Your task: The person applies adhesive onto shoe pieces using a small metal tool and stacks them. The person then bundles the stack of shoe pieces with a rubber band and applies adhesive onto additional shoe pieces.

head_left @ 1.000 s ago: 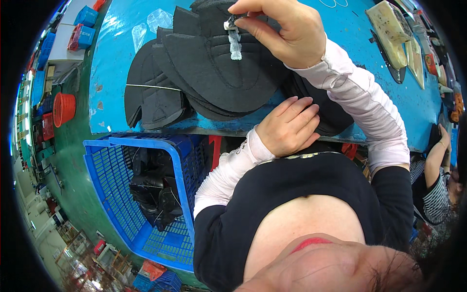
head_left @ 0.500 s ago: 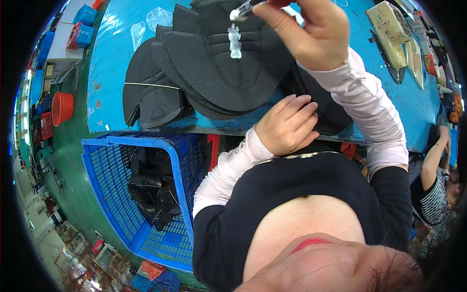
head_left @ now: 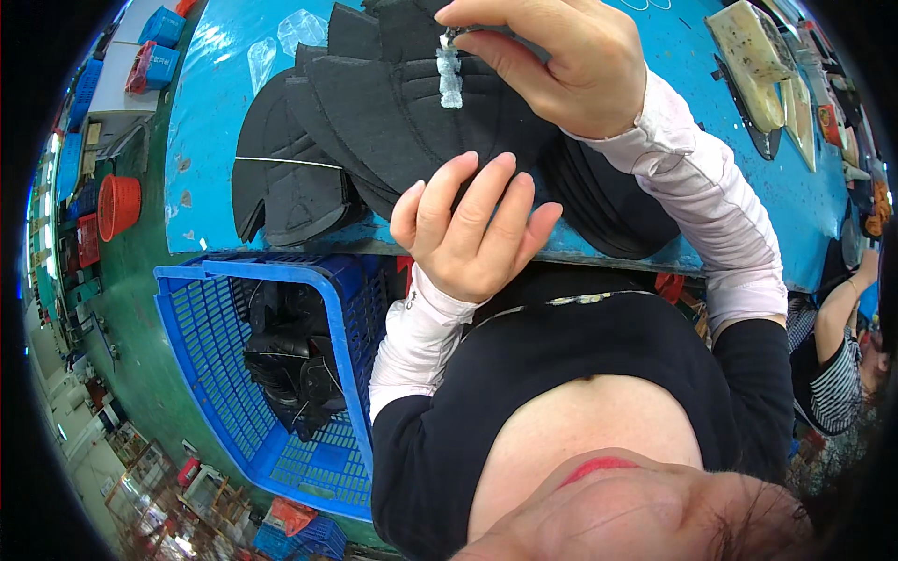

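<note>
In front of me lies a fanned stack of black, curved fabric-like pieces (head_left: 365, 112). A white, paste-like strip (head_left: 450, 86) runs down the middle of the top piece. Pinched between the fingertips of my right hand (head_left: 575, 75) is a small white-tipped tool (head_left: 446, 39), mostly hidden by the fingers; its tip meets the strip's far end. My left hand (head_left: 472, 229) is open, fingers spread, over the stack's near edge and holding nothing. I cannot tell if it touches the pieces. Left of it, a pale cord (head_left: 290, 160) crosses a smaller bundle of black pieces (head_left: 299, 201).
A blue plastic crate (head_left: 253, 270) with black items (head_left: 295, 360) inside stands below the blue table's (head_left: 208, 178) near edge. Clear plastic bags (head_left: 304, 33) lie at the far left, a stained cream block (head_left: 753, 47) at the right. Another person's arm (head_left: 845, 304) shows at far right.
My right hand has come down and slightly left, bringing the tool's tip onto the white strip. My left hand has moved left and up over the stack, its fingers spreading.
</note>
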Available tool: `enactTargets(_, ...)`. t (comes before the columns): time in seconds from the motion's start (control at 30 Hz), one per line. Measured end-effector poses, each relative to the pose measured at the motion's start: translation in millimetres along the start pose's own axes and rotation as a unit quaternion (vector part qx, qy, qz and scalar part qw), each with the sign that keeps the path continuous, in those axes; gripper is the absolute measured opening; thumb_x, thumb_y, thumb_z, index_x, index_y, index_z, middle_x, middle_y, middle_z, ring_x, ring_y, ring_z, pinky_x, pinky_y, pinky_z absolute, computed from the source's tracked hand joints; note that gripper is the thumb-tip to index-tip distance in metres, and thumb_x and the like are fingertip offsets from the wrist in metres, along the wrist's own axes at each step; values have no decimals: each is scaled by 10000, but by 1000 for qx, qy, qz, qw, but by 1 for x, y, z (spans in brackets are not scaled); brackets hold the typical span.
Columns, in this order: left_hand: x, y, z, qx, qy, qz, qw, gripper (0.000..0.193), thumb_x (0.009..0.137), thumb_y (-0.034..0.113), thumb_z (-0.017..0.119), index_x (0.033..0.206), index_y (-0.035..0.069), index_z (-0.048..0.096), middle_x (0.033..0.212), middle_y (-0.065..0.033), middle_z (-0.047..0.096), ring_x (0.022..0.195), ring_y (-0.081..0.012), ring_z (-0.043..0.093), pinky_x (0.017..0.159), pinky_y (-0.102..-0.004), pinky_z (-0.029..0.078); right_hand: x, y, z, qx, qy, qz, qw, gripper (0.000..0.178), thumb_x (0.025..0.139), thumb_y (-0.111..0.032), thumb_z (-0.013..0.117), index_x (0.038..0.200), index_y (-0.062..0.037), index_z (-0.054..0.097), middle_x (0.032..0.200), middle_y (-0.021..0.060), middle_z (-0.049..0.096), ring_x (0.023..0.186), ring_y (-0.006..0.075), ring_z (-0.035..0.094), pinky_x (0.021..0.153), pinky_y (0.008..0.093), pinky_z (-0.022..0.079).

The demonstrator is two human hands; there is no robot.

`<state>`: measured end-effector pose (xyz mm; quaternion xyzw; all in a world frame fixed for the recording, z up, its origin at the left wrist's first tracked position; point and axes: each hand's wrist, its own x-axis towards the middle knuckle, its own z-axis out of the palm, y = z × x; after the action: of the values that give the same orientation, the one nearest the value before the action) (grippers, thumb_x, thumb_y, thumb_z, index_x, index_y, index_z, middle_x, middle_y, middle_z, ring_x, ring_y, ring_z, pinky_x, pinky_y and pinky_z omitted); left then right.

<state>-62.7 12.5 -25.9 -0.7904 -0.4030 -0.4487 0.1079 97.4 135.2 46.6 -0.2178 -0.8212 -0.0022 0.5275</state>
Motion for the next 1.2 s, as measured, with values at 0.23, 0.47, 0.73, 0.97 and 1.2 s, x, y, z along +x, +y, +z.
enactTargets(0.23,-4,1,5,10,-4,-16,1000,218,801,296,787,974,165,759,1101,8,737,1057,-200,654,1061,-422,302,2,-4,3,-12,-39,26,999,232,800,37,751,1012,-29,685,928,124,673,852,320,648,772,372,527)
enactTargets(0.47,-8,0,3,3,-20,-28,999,200,784,220,802,973,171,761,1114,11,733,1080,-192,653,1088,-417,288,10,-13,-10,-3,-23,103,994,215,817,39,751,1021,-8,700,933,138,699,824,249,687,748,299,533)
enactTargets(0.73,-3,20,-4,-88,-21,57,994,202,802,170,790,998,165,743,1109,1,730,1040,-185,677,1050,-401,367,-15,-15,-60,237,66,309,919,219,950,26,677,1168,26,649,1046,73,702,917,107,658,830,236,524)
enactTargets(0.97,0,58,46,-271,-163,148,937,359,796,248,793,1086,51,715,1163,-124,693,1073,-293,665,909,-412,533,-84,-40,-131,120,82,394,907,208,971,-1,668,1177,24,650,1045,59,697,903,100,649,812,220,508)
enactTargets(1.2,-7,64,50,-241,-242,127,931,449,724,188,831,1129,40,706,1246,-133,670,1191,-358,616,993,-468,506,-148,-54,-168,-92,-37,283,954,258,922,57,688,1177,23,694,1149,120,703,1012,193,674,878,277,520)
